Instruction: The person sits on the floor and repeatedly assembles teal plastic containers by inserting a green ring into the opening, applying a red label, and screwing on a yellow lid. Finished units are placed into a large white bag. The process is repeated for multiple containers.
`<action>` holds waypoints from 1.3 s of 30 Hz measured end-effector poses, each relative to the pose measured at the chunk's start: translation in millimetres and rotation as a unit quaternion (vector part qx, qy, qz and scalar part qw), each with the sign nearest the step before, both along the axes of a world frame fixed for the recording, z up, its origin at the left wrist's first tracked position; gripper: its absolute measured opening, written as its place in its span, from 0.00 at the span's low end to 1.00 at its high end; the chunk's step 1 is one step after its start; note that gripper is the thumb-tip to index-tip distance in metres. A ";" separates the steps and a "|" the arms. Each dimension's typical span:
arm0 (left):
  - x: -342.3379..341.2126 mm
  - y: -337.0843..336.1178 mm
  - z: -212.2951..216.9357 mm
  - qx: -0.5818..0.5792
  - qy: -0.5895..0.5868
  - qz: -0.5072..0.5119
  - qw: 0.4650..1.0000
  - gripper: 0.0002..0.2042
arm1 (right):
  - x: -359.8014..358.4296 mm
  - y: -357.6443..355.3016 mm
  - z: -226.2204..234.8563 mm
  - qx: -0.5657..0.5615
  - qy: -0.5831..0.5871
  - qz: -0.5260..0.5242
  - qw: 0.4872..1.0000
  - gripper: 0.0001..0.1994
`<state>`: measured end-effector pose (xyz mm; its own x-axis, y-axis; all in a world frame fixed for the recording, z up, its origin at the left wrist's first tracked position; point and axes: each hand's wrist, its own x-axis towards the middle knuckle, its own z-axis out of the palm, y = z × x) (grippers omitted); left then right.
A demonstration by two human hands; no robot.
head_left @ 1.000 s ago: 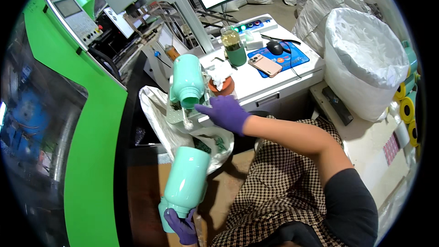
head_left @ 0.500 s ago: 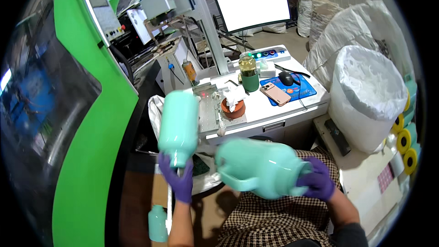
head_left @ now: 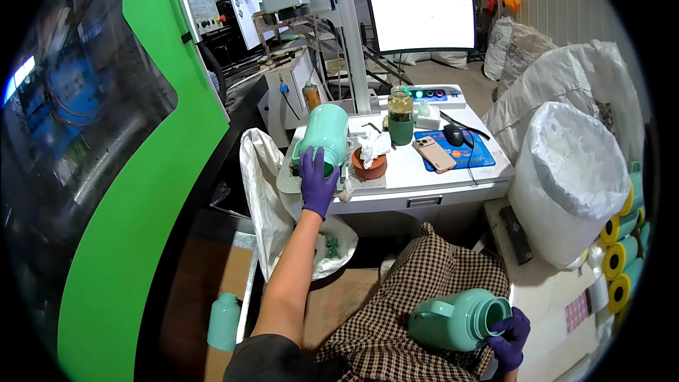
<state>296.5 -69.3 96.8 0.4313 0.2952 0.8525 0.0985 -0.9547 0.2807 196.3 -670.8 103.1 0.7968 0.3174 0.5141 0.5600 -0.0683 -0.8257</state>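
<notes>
My left hand (head_left: 318,178), in a purple glove, is closed on the open neck of a mint-green jug (head_left: 327,127). That jug lies tilted over the metal plate (head_left: 290,182) at the left of the white table, its mouth toward me. Whether it rests fully on the plate is hard to see. My right hand (head_left: 511,338), also gloved, grips the rim of a second mint-green jug (head_left: 453,320). This one lies on its side across the checked cloth (head_left: 438,262) on my lap, its open mouth facing right and its handle on the left.
A terracotta pot (head_left: 369,167) with white tissue, a glass jar (head_left: 400,117), a phone (head_left: 434,154) and a mouse (head_left: 453,134) stand on the table. A white sack (head_left: 265,198) hangs left below. Another mint-green container (head_left: 224,322) stands lower left; a lined bin (head_left: 559,191) is right.
My left hand has carried its jug forward onto the plate area and tipped it. My right hand has lowered the other jug to my lap, turning its mouth. The head view has shifted.
</notes>
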 end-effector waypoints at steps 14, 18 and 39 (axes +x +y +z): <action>-84.6 -242.7 79.8 -0.134 0.202 -0.510 0.826 0.48 | 2.0 13.4 40.1 -0.120 -0.095 0.028 0.988 0.18; -111.4 -344.0 115.3 0.087 0.298 -0.635 0.707 0.47 | -13.5 42.1 45.3 -0.059 -0.111 0.042 0.991 0.32; -89.0 -250.8 43.2 -0.088 0.361 -0.420 0.828 0.25 | -344.5 -462.3 -29.4 -0.503 0.809 -0.159 0.260 0.15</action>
